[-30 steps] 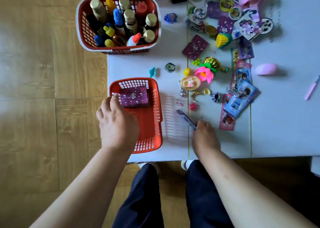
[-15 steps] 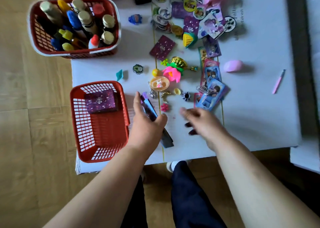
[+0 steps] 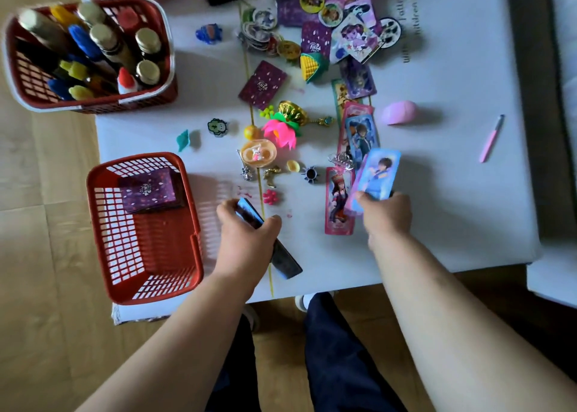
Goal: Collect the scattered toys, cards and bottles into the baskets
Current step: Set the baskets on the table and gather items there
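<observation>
My left hand (image 3: 246,243) grips a stack of long dark cards (image 3: 285,261) edge-up, just right of the small red basket (image 3: 187,255). That basket holds a purple card box (image 3: 150,191). My right hand (image 3: 385,213) pinches a long blue picture card (image 3: 379,174) by its near end, lifted off a pile of similar cards (image 3: 338,205). Small toys, a pink flower (image 3: 279,130) among them, lie scattered between the hands and the far edge. A larger red basket (image 3: 150,99) at the far left is full of bottles (image 3: 103,41).
The white table (image 3: 452,224) ends just in front of my legs; wood floor lies to the left. More cards and round badges (image 3: 312,21) crowd the far middle. A pink egg (image 3: 399,113) and a pink pen (image 3: 491,138) lie to the right.
My right hand moved right to the card pile and picked up the blue picture card. My left hand still holds the dark cards, roughly where it was.
</observation>
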`<action>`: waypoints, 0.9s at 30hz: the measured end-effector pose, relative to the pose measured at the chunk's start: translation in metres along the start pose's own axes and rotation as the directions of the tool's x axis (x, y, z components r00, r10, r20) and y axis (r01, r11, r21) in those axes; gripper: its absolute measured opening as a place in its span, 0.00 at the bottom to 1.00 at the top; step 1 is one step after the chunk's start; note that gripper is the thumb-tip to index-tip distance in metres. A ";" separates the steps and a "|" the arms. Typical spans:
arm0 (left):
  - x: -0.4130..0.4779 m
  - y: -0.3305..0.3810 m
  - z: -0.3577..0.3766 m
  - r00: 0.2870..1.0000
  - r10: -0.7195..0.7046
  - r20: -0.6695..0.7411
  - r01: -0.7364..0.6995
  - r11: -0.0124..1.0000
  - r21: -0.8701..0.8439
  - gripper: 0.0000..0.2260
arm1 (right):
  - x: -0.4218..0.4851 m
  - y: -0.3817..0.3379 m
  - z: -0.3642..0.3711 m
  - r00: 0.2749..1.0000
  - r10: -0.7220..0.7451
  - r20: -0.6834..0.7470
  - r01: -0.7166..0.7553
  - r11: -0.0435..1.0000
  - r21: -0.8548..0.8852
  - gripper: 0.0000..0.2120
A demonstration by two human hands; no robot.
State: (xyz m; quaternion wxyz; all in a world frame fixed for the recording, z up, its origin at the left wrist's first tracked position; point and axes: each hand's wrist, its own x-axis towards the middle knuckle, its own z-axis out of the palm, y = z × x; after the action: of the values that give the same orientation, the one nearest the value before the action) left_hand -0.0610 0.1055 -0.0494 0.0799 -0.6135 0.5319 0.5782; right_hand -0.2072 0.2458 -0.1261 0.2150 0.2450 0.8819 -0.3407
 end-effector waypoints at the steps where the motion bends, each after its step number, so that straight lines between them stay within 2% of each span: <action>1: 0.000 0.001 0.002 1.000 -0.009 -0.004 0.009 1.000 0.011 0.23 | -0.009 0.005 0.000 0.997 0.010 0.075 -0.007 0.999 -0.048 0.18; 3: -0.001 0.002 0.005 1.000 -0.016 -0.007 0.016 1.000 0.025 0.23 | -0.027 0.012 0.007 0.985 0.022 0.173 0.008 0.985 -0.171 0.20; 5: -0.003 0.005 0.007 1.000 -0.016 -0.003 0.017 0.999 0.041 0.24 | -0.037 0.015 0.017 0.988 -0.020 0.154 0.069 0.944 -0.322 0.28; 7: -0.002 0.008 0.006 1.000 -0.004 -0.005 0.004 0.998 0.055 0.24 | -0.038 0.014 0.022 0.994 -0.009 0.107 0.055 0.898 -0.436 0.34; 9: -0.001 0.012 0.003 1.000 0.010 -0.008 -0.010 0.999 0.053 0.23 | -0.034 0.008 0.019 0.994 0.043 0.100 0.000 0.921 -0.390 0.29; 12: 0.001 0.020 -0.004 0.999 0.038 -0.010 -0.038 0.998 0.056 0.22 | -0.021 -0.006 0.003 0.999 -0.001 0.054 0.010 0.985 -0.171 0.20; 15: 0.004 0.025 -0.011 0.997 0.074 -0.001 -0.074 0.996 0.046 0.24 | -0.003 -0.033 -0.008 0.993 -0.110 -0.033 0.106 0.989 -0.103 0.21; 18: 0.009 0.026 -0.016 0.995 0.100 0.004 -0.100 0.994 0.039 0.23 | 0.021 -0.059 0.006 0.988 -0.144 0.049 0.149 0.984 -0.102 0.24; 20: 0.011 0.027 -0.019 0.994 0.109 0.015 -0.110 0.993 0.034 0.23 | 0.034 -0.074 0.020 0.987 -0.117 0.114 0.129 0.986 -0.110 0.29; 22: 0.012 0.029 -0.023 0.993 0.121 0.015 -0.121 0.992 0.032 0.23 | 0.044 -0.084 0.032 0.986 -0.133 0.097 0.156 0.942 -0.296 0.38; 24: 0.015 0.031 -0.028 0.993 0.121 0.007 -0.121 0.992 0.020 0.25 | 0.043 -0.090 0.036 0.988 -0.132 0.086 0.157 0.831 -0.534 0.41; 26: 0.018 0.033 -0.032 0.993 0.120 0.000 -0.120 0.993 -0.011 0.26 | 0.040 -0.094 0.038 0.987 -0.090 0.130 0.150 0.792 -0.591 0.39; 27: 0.020 0.034 -0.034 0.993 0.120 -0.002 -0.120 0.993 -0.022 0.25 | 0.041 -0.093 0.040 0.986 -0.065 0.152 0.139 0.823 -0.551 0.38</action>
State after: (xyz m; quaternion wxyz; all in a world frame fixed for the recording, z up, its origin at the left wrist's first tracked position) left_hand -0.0698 0.0554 -0.0371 0.0381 -0.5815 0.5612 0.5878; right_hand -0.2848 0.1695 -0.1296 0.3143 0.1015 0.9393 -0.0935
